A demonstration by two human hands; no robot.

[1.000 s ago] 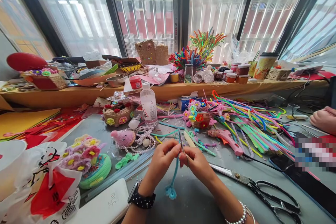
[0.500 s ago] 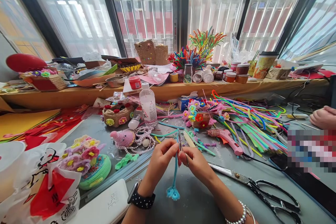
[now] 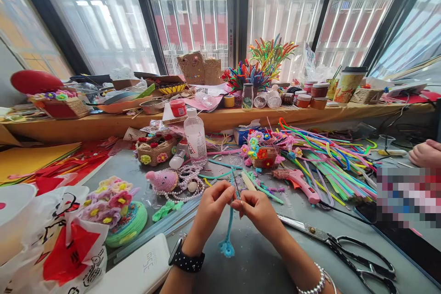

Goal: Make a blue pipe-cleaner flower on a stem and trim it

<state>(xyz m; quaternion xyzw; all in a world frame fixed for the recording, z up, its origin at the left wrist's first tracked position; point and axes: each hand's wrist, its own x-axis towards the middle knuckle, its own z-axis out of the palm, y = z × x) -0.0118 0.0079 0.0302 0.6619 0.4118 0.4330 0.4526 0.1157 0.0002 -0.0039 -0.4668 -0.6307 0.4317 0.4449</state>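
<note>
Hands [image 3: 214,200] together | blue flower [image 3: 226,248] slightly higher | small scissors [image 3: 236,184] more tilted

We reach in from the lower edge with our left forearm [image 3: 175,279] and right forearm [image 3: 288,253] slanting inward. Our left hand [image 3: 216,198] pinches, thumb against bent fingers; our right hand [image 3: 255,203] curls in a close grip. We keep the fingertips of both side by side, pointing forward and inward
</note>
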